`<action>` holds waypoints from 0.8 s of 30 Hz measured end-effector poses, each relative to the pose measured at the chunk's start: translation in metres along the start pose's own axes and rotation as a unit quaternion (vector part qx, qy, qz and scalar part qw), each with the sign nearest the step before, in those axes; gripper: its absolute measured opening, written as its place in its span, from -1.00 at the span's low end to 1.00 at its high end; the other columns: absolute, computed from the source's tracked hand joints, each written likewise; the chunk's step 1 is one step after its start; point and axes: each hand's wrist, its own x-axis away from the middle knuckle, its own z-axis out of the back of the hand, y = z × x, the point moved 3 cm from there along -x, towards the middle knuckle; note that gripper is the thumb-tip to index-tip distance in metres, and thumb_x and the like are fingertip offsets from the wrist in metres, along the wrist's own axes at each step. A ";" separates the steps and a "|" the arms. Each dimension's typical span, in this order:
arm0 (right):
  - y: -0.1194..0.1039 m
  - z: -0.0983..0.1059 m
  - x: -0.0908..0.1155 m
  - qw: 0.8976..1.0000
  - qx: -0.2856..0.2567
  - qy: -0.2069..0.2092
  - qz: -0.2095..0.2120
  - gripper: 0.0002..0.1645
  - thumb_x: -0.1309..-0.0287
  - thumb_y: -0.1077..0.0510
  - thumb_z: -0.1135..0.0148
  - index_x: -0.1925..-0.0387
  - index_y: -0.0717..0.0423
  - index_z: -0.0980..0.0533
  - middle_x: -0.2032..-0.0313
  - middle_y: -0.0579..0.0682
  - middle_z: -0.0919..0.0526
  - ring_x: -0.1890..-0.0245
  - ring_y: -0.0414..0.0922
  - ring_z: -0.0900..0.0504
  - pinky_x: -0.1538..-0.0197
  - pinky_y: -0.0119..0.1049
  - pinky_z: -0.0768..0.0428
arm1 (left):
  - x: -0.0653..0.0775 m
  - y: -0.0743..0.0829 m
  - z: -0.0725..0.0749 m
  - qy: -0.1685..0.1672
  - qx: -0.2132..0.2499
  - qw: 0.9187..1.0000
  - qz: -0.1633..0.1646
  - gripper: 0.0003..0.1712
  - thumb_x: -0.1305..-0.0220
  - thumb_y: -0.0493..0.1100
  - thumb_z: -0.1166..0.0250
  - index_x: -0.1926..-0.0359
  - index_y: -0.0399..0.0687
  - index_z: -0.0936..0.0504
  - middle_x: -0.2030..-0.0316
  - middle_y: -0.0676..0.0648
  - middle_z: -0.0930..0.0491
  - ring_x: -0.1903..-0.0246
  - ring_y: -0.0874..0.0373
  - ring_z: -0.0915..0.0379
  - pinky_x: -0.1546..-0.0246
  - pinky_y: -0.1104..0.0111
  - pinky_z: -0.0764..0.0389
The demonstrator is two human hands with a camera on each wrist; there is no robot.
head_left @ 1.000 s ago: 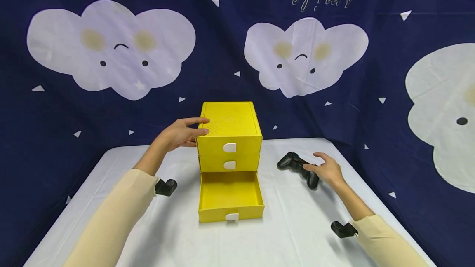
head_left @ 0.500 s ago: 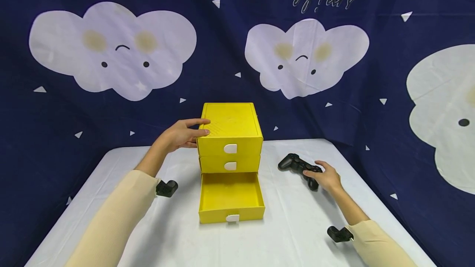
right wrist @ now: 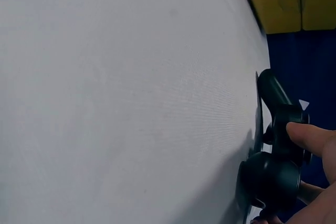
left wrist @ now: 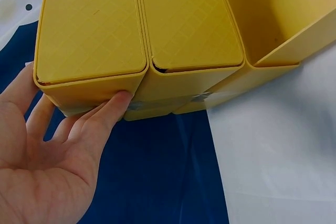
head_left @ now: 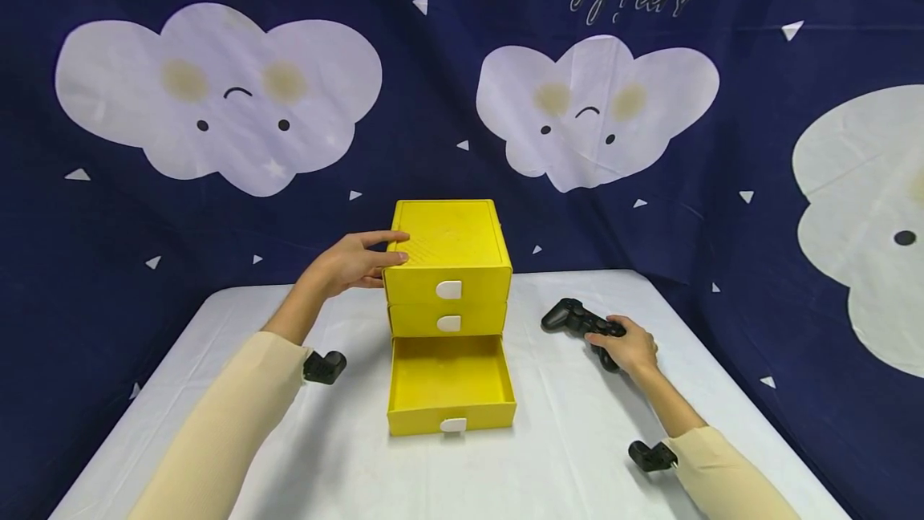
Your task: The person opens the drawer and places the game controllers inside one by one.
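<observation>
A yellow drawer unit [head_left: 447,235] with white handles stands at the table's middle back, its bottom drawer [head_left: 451,383] pulled out with nothing in it. My left hand [head_left: 346,263] rests on the unit's upper left edge, some fingers over the top and others against the side. In the left wrist view those fingers [left wrist: 107,114] lie fairly straight along the wall. To the right, a black game controller [head_left: 577,318] lies on the table. My right hand [head_left: 634,346] pinches its near right part, thumb on one side; the right wrist view shows the thumb [right wrist: 310,135] on the controller [right wrist: 273,177].
A white cloth covers the table [head_left: 339,456]. Behind and beside it hangs a dark blue curtain [head_left: 426,103] with printed clouds. Small black devices [head_left: 325,367] sit at both cuffs.
My right hand has moved slightly left and down onto the game controller, its fingers closing on it. The left hand and the drawer unit stay in place.
</observation>
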 end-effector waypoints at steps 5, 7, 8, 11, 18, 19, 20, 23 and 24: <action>0.001 -0.004 -0.001 1.000 -0.003 0.020 0.009 -0.13 -0.09 -0.16 -0.46 -0.30 0.24 -0.42 -0.19 0.46 -0.48 -0.19 0.42 -0.31 -0.16 0.27 -0.35 | 0.000 0.000 0.001 -0.001 0.002 1.000 0.001 -0.30 -0.43 -0.01 -0.31 -0.52 0.21 -0.32 -0.52 -0.16 -0.22 -0.34 -0.21 -0.41 -0.31 -0.01 -0.53; 0.002 -0.005 -0.001 0.999 -0.007 0.030 0.012 -0.16 -0.07 -0.13 -0.49 -0.26 0.26 -0.45 -0.15 0.44 -0.52 -0.17 0.38 -0.32 -0.17 0.24 -0.36 | 0.000 0.000 0.000 -0.003 0.002 1.000 0.001 -0.30 -0.43 -0.01 -0.31 -0.52 0.21 -0.32 -0.53 -0.17 -0.21 -0.35 -0.21 -0.41 -0.31 -0.01 -0.52; 0.002 -0.005 -0.001 0.999 -0.010 0.034 0.015 -0.17 -0.06 -0.12 -0.50 -0.24 0.28 -0.45 -0.13 0.44 -0.53 -0.16 0.37 -0.33 -0.17 0.24 -0.36 | 0.000 0.000 0.000 -0.003 0.002 1.000 0.000 -0.30 -0.43 -0.01 -0.31 -0.52 0.21 -0.32 -0.53 -0.17 -0.21 -0.35 -0.22 -0.40 -0.31 -0.02 -0.52; 0.002 -0.005 -0.001 0.998 -0.013 0.048 0.025 -0.19 -0.04 -0.10 -0.52 -0.20 0.30 -0.49 -0.10 0.43 -0.56 -0.14 0.35 -0.37 -0.19 0.20 -0.37 | 0.001 0.000 0.000 -0.004 0.002 1.000 -0.002 -0.29 -0.43 -0.01 -0.32 -0.52 0.20 -0.31 -0.52 -0.18 -0.21 -0.34 -0.22 -0.41 -0.31 -0.02 -0.52; 0.004 -0.005 -0.005 0.998 -0.013 0.062 0.028 -0.22 0.02 -0.11 -0.52 -0.15 0.27 -0.53 -0.07 0.40 -0.60 -0.11 0.33 -0.43 -0.16 0.16 -0.39 | 0.001 0.000 0.000 -0.003 0.005 1.000 0.000 -0.30 -0.43 -0.01 -0.31 -0.52 0.20 -0.32 -0.52 -0.17 -0.23 -0.34 -0.20 -0.42 -0.31 -0.01 -0.52; 0.004 -0.005 -0.005 0.998 -0.013 0.061 0.027 -0.21 0.02 -0.11 -0.52 -0.16 0.26 -0.53 -0.08 0.40 -0.60 -0.11 0.33 -0.42 -0.16 0.17 -0.39 | 0.001 0.000 0.000 -0.002 0.005 1.000 0.000 -0.31 -0.43 -0.01 -0.31 -0.51 0.21 -0.32 -0.51 -0.17 -0.23 -0.34 -0.20 -0.42 -0.31 -0.01 -0.52; 0.004 -0.004 -0.005 0.998 -0.015 0.060 0.026 -0.21 0.02 -0.11 -0.52 -0.16 0.26 -0.53 -0.08 0.40 -0.60 -0.12 0.33 -0.41 -0.16 0.17 -0.38 | 0.001 0.001 0.000 -0.002 0.004 1.000 -0.001 -0.31 -0.43 -0.01 -0.31 -0.51 0.21 -0.33 -0.51 -0.17 -0.23 -0.33 -0.20 -0.42 -0.31 -0.01 -0.53; 0.003 -0.002 -0.005 0.998 -0.015 0.054 0.026 -0.22 0.01 -0.11 -0.53 -0.16 0.24 -0.52 -0.09 0.41 -0.59 -0.13 0.34 -0.39 -0.17 0.18 -0.38 | 0.001 0.001 -0.001 -0.001 0.001 1.000 -0.001 -0.31 -0.43 0.00 -0.31 -0.51 0.22 -0.33 -0.51 -0.16 -0.24 -0.33 -0.19 -0.43 -0.30 0.01 -0.54; 0.002 -0.001 -0.004 0.998 -0.014 0.052 0.026 -0.22 0.01 -0.11 -0.53 -0.16 0.24 -0.52 -0.09 0.41 -0.59 -0.14 0.34 -0.39 -0.18 0.18 -0.37 | 0.001 0.001 -0.001 -0.003 0.001 1.000 -0.002 -0.31 -0.43 0.00 -0.31 -0.51 0.22 -0.33 -0.51 -0.16 -0.24 -0.33 -0.19 -0.43 -0.30 0.01 -0.54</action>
